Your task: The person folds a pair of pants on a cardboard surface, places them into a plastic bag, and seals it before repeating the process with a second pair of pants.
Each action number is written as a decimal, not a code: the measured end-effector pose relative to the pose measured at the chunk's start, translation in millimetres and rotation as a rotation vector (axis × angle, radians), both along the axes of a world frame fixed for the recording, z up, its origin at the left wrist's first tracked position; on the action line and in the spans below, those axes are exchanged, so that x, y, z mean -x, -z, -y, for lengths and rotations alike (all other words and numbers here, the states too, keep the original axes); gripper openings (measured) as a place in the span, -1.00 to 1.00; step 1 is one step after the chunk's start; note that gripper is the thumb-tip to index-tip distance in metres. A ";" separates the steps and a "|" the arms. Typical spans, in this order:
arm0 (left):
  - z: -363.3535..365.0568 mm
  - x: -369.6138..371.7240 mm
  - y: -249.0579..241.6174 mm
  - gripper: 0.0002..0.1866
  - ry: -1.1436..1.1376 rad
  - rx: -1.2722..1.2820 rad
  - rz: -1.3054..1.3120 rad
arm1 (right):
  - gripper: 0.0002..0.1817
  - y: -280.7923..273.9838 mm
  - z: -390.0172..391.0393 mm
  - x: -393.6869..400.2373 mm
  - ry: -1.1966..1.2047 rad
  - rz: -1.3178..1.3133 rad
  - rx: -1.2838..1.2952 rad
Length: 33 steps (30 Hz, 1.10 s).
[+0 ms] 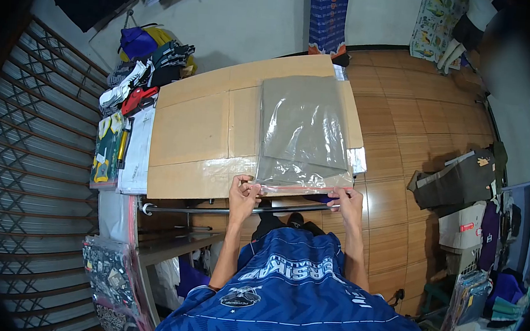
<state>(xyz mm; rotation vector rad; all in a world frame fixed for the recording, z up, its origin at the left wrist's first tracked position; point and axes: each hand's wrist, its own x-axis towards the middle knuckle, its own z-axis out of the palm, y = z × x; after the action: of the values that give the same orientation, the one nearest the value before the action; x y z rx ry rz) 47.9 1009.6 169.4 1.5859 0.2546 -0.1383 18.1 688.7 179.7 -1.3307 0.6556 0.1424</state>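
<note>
A clear plastic bag (305, 128) lies on the right part of a cardboard sheet (193, 122), with folded grey-green cloth inside it. Along its near edge runs a reddish strip (306, 189). My left hand (244, 194) pinches the left corner of that edge between thumb and fingers. At the opposite corner my right hand (346, 204) is closed on the same edge. Between the two hands the edge is stretched fairly straight, close to the front of the cardboard.
Left of the cardboard are a red tool (138, 101), a yellow-handled cutter (123, 145) and packed green garments (108, 147). Piled clothes (161, 64) stand behind. A metal bar (211, 210) crosses in front of me. On the right are a dark garment (454, 177) and tiled floor (390, 231).
</note>
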 end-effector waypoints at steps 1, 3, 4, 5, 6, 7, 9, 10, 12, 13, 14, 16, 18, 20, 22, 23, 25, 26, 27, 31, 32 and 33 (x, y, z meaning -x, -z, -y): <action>0.9 -0.7 -4.1 -0.63 -0.007 0.007 -0.012 | -0.67 -2.2 -1.3 -0.5 0.006 -0.009 -0.003; 4.6 0.2 -10.0 -0.61 -0.019 0.021 -0.042 | -0.67 -5.2 -2.2 -2.2 -0.014 -0.022 0.004; 6.3 0.4 -9.3 -0.60 -0.016 0.024 -0.050 | -0.67 -6.1 -2.7 -2.0 -0.024 -0.031 0.007; 8.1 -0.3 -9.4 -0.60 -0.014 0.028 -0.057 | -0.67 -6.6 -3.9 -2.0 -0.031 -0.029 0.012; 9.3 -1.0 -9.4 -0.59 -0.013 0.032 -0.063 | -0.66 -5.9 -5.0 -2.5 -0.039 -0.025 0.017; 10.0 -1.6 -9.6 -0.59 -0.013 0.034 -0.059 | -0.66 -5.4 -5.8 -3.4 -0.048 -0.021 0.021; 10.4 -1.9 -9.8 -0.58 -0.014 0.039 -0.050 | -0.67 -4.7 -5.9 -3.4 -0.056 -0.010 0.027; 10.3 -2.1 -9.5 -0.58 -0.006 0.041 -0.042 | -0.67 -4.2 -5.6 -3.2 -0.061 -0.006 0.030; 8.8 -2.6 -7.6 -0.59 0.010 0.044 -0.027 | -0.68 -2.7 -6.0 -3.7 -0.077 0.015 0.049; 7.4 -2.9 -4.0 -0.59 0.019 0.051 -0.008 | -0.68 -1.8 -6.7 -3.5 -0.084 0.024 0.057; 6.3 -3.3 0.9 -0.59 0.030 0.060 0.011 | -0.68 -1.1 -7.2 -2.8 -0.079 0.024 0.064; 6.3 -4.1 1.9 -0.59 0.030 0.073 0.028 | -0.68 -1.4 -8.4 -3.3 -0.070 0.027 0.077; 8.0 -3.2 2.1 -0.59 0.013 0.081 0.021 | -0.68 -3.8 -9.6 -4.3 -0.054 -0.003 0.059; 9.4 -2.6 0.6 -0.58 0.007 0.084 -0.003 | -0.67 -8.5 -10.6 -5.0 -0.049 -0.018 0.054; 11.9 -2.3 -6.5 -0.57 0.009 0.072 -0.031 | -0.68 -16.1 -12.0 -6.2 -0.057 -0.019 0.060; 13.0 -2.3 -9.8 -0.57 0.016 0.059 -0.047 | -0.68 -17.3 -13.8 -6.5 -0.068 -0.026 0.057; 14.4 -2.6 -11.1 -0.55 0.026 0.044 -0.049 | -0.68 -17.6 -16.8 -6.7 -0.089 -0.038 0.051; 14.9 -3.2 -9.5 -0.55 0.029 0.042 -0.033 | -0.68 -15.6 -17.2 -6.7 -0.088 -0.031 0.047; 15.2 -3.9 -8.1 -0.54 0.032 0.039 -0.017 | -0.68 -11.5 -17.6 -7.3 -0.088 -0.024 0.043; 14.5 -4.7 0.6 -0.53 0.014 0.090 -0.003 | -0.69 -1.2 -16.8 -6.6 -0.098 0.002 0.049; 14.2 -4.8 4.4 -0.52 0.011 0.098 -0.004 | -0.69 0.1 -16.8 -5.9 -0.092 -0.012 0.042; 14.8 -5.3 3.5 -0.52 0.008 0.107 -0.005 | -0.69 -1.7 -17.4 -6.1 -0.085 -0.026 0.035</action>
<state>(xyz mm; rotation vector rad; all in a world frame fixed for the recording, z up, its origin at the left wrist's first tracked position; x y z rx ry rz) 53.2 994.7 165.9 1.4808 0.2411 -0.1597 24.2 706.1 181.3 -1.3926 0.6261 0.2182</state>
